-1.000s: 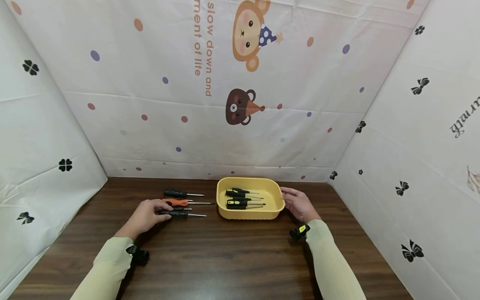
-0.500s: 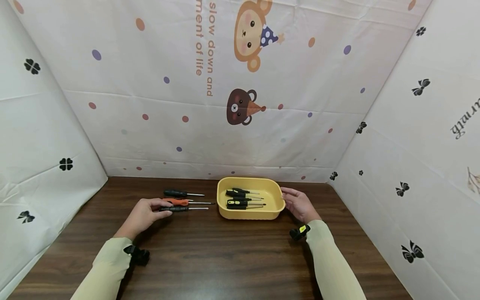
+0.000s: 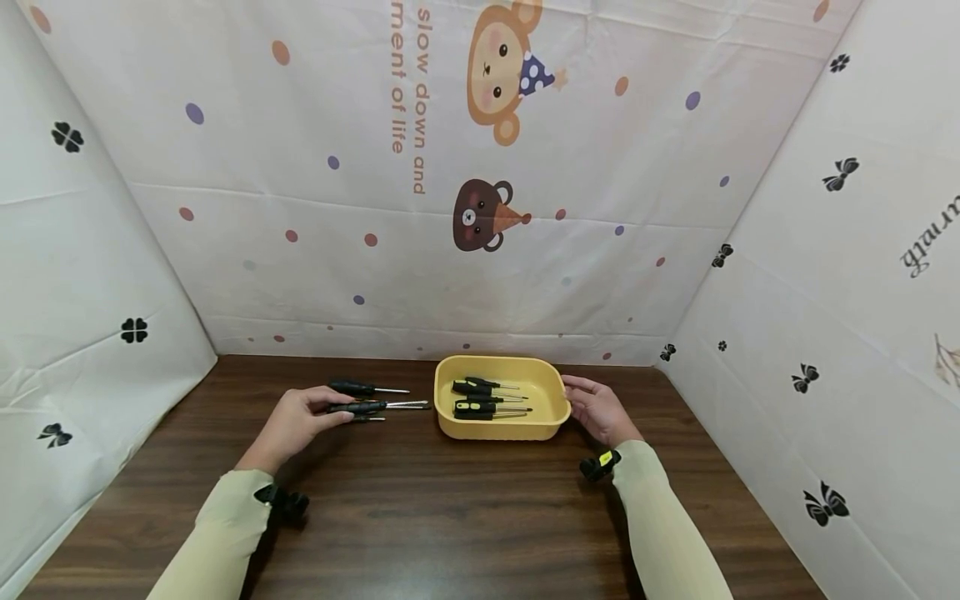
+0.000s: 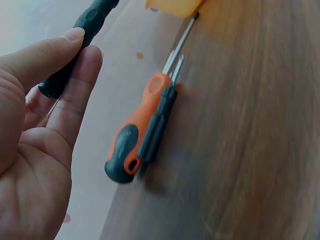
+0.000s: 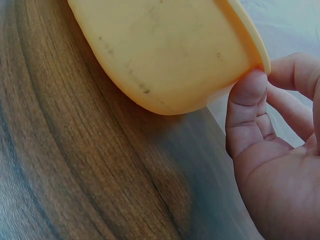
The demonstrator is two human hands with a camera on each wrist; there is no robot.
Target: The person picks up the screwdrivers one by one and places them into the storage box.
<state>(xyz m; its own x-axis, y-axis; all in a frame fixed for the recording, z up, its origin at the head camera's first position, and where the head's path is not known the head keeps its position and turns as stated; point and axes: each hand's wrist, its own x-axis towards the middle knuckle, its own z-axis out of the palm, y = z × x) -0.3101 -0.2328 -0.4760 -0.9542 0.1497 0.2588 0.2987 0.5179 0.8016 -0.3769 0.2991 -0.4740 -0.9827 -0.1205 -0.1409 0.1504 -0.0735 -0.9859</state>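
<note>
Soft light leaves faint glare on the tabletop (image 3: 450, 525).

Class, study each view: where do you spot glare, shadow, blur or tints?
Head: pale glare on the wooden tabletop, shadow beside the left sleeve; left wrist: tabletop grain looks soft; right wrist: bluish lower-left corner, shadow beside the yellow tray.

Smooth plastic container (image 3: 498, 430), wood-grained tabletop (image 3: 450, 517)

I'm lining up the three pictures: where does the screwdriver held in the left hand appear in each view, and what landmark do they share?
Head: held screwdriver left of centre, in the left hand.
Left wrist: upper left, running out through the top edge.
Right wrist: not in it.
Shared landmark: yellow tray.
</note>
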